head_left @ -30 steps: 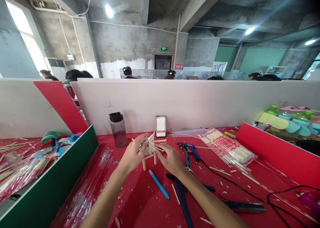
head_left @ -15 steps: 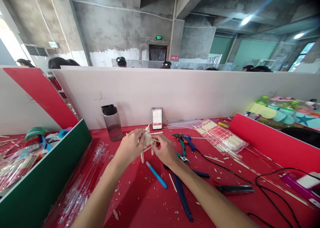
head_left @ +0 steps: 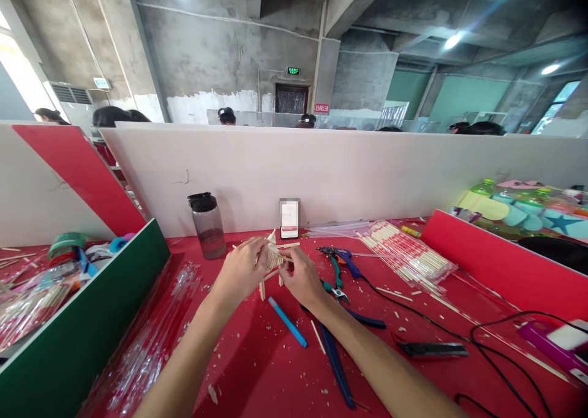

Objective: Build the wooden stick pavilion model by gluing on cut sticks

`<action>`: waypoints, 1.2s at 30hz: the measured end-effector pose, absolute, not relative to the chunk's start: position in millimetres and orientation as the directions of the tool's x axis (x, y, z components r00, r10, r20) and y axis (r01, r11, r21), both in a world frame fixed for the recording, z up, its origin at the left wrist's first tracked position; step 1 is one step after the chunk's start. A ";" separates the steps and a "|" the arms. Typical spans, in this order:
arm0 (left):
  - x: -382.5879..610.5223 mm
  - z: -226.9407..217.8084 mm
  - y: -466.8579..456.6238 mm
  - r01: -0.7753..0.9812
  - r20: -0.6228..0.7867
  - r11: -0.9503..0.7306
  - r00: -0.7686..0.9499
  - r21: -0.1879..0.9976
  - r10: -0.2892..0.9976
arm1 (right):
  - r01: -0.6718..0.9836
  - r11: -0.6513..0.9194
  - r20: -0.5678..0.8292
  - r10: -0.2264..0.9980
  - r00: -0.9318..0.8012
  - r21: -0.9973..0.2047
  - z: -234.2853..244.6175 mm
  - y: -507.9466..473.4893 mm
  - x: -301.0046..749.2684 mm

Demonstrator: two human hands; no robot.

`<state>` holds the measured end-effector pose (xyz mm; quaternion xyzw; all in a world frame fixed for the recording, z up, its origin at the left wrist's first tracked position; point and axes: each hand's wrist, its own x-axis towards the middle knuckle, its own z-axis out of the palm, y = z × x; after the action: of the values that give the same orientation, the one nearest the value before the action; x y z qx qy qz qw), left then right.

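Note:
A small model built of wooden sticks [head_left: 272,262] stands on the red table [head_left: 257,369] in front of me. My left hand [head_left: 241,271] grips its left side with closed fingers. My right hand [head_left: 301,278] pinches its right side, fingers curled. A blue pen [head_left: 287,322] lies just below the model. Blue-handled pliers [head_left: 337,357] lie under my right forearm.
A dark water bottle [head_left: 207,224] and a phone [head_left: 289,218] stand by the white partition. A glue gun [head_left: 342,260] with a black cord, packs of chopsticks [head_left: 407,257] and a black knife [head_left: 432,348] lie to the right. Plastic wrappers [head_left: 147,344] lie left. Other people sit beyond the partition.
My hands have drawn closer together on the stick model. The view has shifted a little, most of it in the first half second.

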<state>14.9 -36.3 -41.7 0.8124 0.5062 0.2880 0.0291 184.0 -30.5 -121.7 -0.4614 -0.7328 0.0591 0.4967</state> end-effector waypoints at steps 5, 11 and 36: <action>15.3 -41.2 -37.1 0.825 0.422 -0.467 0.317 0.319 0.849 | 0.597 0.585 0.668 0.736 -0.107 -0.549 -125.2 -35.0 187.2; 16.0 -41.9 -36.2 0.823 0.422 -0.468 0.317 0.322 0.849 | 0.599 0.606 0.683 0.719 -0.131 -0.523 -121.9 -43.6 190.2; 15.6 -39.5 -38.5 0.834 0.399 -0.447 0.308 0.324 0.864 | 0.479 0.595 0.668 0.744 -0.023 -0.645 -119.8 -48.2 183.2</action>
<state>15.6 -38.5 -39.5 0.8082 0.5251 0.2650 0.0283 183.2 -48.2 -119.8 -0.4333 -0.7051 0.1208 0.5482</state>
